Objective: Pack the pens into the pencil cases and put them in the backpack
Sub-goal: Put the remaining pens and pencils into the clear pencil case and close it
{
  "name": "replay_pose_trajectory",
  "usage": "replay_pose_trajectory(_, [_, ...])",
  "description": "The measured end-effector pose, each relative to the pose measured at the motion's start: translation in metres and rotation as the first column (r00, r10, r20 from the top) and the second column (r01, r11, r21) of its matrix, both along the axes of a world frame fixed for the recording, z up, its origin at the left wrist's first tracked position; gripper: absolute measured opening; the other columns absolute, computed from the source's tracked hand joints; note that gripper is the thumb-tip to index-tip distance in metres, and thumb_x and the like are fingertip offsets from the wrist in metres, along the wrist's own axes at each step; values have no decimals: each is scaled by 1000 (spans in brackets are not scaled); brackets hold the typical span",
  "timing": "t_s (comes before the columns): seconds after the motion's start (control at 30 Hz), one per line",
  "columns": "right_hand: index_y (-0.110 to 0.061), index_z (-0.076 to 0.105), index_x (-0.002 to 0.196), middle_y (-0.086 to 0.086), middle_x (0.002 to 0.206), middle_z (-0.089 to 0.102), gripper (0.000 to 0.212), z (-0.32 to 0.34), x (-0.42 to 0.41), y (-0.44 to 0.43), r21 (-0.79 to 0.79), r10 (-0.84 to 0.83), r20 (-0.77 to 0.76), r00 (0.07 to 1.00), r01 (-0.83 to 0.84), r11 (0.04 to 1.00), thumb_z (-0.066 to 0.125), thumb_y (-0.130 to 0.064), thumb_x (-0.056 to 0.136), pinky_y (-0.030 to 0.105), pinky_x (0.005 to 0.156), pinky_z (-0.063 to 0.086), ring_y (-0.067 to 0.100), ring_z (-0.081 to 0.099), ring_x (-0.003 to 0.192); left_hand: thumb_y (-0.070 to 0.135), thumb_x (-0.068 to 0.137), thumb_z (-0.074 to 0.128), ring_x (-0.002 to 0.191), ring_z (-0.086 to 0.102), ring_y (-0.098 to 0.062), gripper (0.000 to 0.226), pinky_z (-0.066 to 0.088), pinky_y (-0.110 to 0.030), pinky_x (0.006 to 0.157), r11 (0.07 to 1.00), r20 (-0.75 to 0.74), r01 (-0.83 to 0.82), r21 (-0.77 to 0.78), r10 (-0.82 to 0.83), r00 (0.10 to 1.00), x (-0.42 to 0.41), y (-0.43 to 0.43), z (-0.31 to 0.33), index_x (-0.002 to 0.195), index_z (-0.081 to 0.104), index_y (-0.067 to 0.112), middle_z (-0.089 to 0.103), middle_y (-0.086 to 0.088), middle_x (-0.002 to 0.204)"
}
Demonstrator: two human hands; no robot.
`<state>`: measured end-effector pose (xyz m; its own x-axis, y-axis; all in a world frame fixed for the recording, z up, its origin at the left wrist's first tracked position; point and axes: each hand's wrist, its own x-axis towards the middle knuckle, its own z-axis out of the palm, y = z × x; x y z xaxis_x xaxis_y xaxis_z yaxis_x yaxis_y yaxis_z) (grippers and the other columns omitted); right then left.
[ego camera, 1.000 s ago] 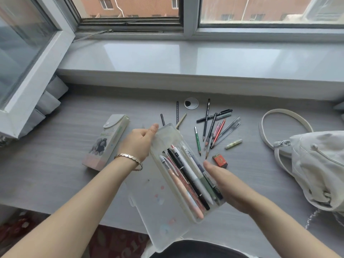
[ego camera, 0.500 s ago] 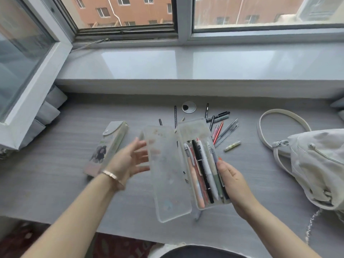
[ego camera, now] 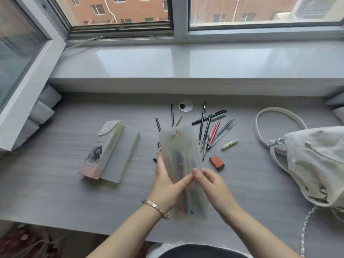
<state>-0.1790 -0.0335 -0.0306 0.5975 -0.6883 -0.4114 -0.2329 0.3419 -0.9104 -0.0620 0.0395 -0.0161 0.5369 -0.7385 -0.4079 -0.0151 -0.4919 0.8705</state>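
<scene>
- Now, from the head view: the lid, open half a second before, was shut over the clear pencil case, held above the counter.
- Both grips pinched it: left hand at 9 o'clock, right hand at 3.
- Loose pens lay unpacked at 1 o'clock, and the backpack sat at 3.

Second case left of held case – backpack right

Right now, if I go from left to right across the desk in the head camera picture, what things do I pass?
printed pencil case → frosted pencil case → green highlighter → white backpack
</scene>
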Motion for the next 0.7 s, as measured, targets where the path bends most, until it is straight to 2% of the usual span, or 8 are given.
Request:
replay_pose_trajectory(0.07, [-9,66,86,-6,76,70,17,-1,-4,-3,8,-33,34,999,32,999,56,-24,87,16,66,46,5,62,73,31,63,69,129,41,-21,86,33,-43,109,999,-23,38,-14,-38,999,-3,2,0,136,25,21,40,-9,139])
replay_pose_trajectory(0.2, [-14,67,73,-12,57,68,17,2,-9,-5,0,-3,74,997,3,1000,57,-13,87,5,50,41,-6,60,54,3,75,66,109,59,-19,63,49,-40,94,996,-129,33,-85,-44,991,1,6,1,127,36,20,55,-1,120])
replay_pose_trajectory(0.27, [-20,69,69,-13,57,67,21,3,-11,-5,-54,14,74,997,-10,999,59,-13,86,7,52,40,-5,59,55,-3,78,63,95,64,-15,58,56,-32,78,995,-286,-43,-90,16,958,5,7,4,127,40,17,58,5,109])
replay_pose_trajectory(0.33, [-29,68,67,-17,54,61,20,5,-16,-5,-223,47,-7,999,-47,974,64,-19,84,10,53,37,-5,52,53,18,74,68,89,64,-22,39,56,-42,72,985,-570,-166,-50,109,815,16,8,11,112,57,19,63,-2,101])
replay_pose_trajectory(0.4, [-30,68,84,-22,64,59,6,9,-23,-7,-503,70,-170,983,-148,851,70,-27,78,10,60,37,-2,51,62,51,68,56,87,64,-31,47,52,-54,77,973,-773,-227,36,172,611,34,9,17,98,66,17,68,-10,94])
replay_pose_trajectory(0.47, [-14,66,103,-17,90,61,36,16,-30,-14,-740,105,-229,968,-243,627,69,-37,75,6,79,37,2,54,84,66,65,45,99,62,-40,73,49,-60,80,984,-836,-146,100,163,523,53,10,20,109,66,11,67,-19,108])
replay_pose_trajectory(0.6, [-16,50,115,-1,115,62,36,23,-32,-27,-916,330,-265,906,-343,208,48,-40,89,30,103,33,14,49,114,47,59,77,89,67,-31,78,56,-39,78,976,-899,191,105,11,438,60,11,32,115,58,-3,66,-23,106])
replay_pose_trajectory(0.7, [-19,52,114,-3,125,53,29,20,-28,-37,-931,283,-292,914,-339,133,58,-21,86,36,105,31,20,40,124,22,58,79,67,70,-20,39,58,-28,66,966,-897,239,102,-15,442,46,10,32,89,70,2,72,-13,81])
